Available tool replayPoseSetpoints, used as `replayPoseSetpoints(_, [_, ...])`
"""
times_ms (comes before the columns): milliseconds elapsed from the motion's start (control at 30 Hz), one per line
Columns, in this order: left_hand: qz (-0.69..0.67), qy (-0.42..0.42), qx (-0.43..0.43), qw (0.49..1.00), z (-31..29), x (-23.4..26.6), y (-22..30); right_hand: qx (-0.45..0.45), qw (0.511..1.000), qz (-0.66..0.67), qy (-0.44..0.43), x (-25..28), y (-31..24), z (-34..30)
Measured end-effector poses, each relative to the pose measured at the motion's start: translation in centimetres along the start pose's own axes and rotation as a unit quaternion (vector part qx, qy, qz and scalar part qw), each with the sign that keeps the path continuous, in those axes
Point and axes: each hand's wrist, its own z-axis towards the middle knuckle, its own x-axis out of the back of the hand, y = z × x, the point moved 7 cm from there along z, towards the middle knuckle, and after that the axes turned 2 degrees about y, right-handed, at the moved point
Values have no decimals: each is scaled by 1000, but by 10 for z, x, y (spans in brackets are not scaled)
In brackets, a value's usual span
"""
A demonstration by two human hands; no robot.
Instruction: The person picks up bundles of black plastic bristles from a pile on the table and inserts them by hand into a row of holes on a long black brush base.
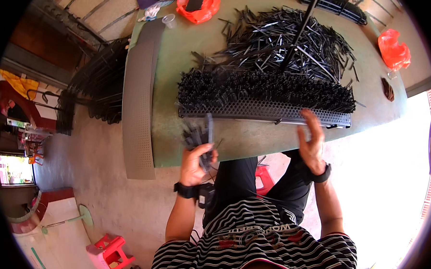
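My left hand [193, 163] is closed round a bundle of thin black strips [196, 136], whose ends fan out past the fingers, slightly blurred. It is over the table's near edge. My right hand [312, 143] is apart from it on the right, fingers stretched out and nothing visible in them. Its fingertips are at the front edge of a long black perforated rack [255, 110]. Black strips [270, 89] stand packed upright along the rack's rear part. Behind it spreads a large loose heap of black strips [272, 36].
The green table [174, 84] carries a grey perforated panel [140, 97] overhanging its left end. A dark upright rod [299, 32] rises by the heap. Red plastic bags [394, 50], a clear cup [169, 21] and a phone [195, 1] lie around. Black racks [102, 81] stand left; a red stool [109, 252] is lower left.
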Motion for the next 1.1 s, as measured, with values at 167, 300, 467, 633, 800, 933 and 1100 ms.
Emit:
replayPoseSetpoints(167, [20, -79, 37, 996, 3, -27, -31, -122, 937, 237, -225, -100, -39, -4])
replayPoseSetpoints(300, [-21, -40, 68, 997, 4, -31, -41, -270, 833, 365, -314, -146, -43, -5])
replayPoseSetpoints(467, [-10, -38, 12, 999, 3, -37, -34, -258, 870, 305, -289, -153, -31, -1])
replayPoseSetpoints(633, [-25, -3, -1, 1000, 15, -29, -38, -280, 868, 362, -194, -145, -27, 2])
replayPoseSetpoints(800, [2, -11, -22, 1000, 26, -23, -34, -71, 976, 202, 31, -103, -47, 41])
replayPoseSetpoints(933, [-10, -5, -5, 1000, 28, -22, -34, 3, 986, 156, 54, -105, -55, 57])
replayPoseSetpoints(1100, [-37, 4, 13, 999, 28, -19, -33, 37, 990, 129, 32, -121, -48, 65])
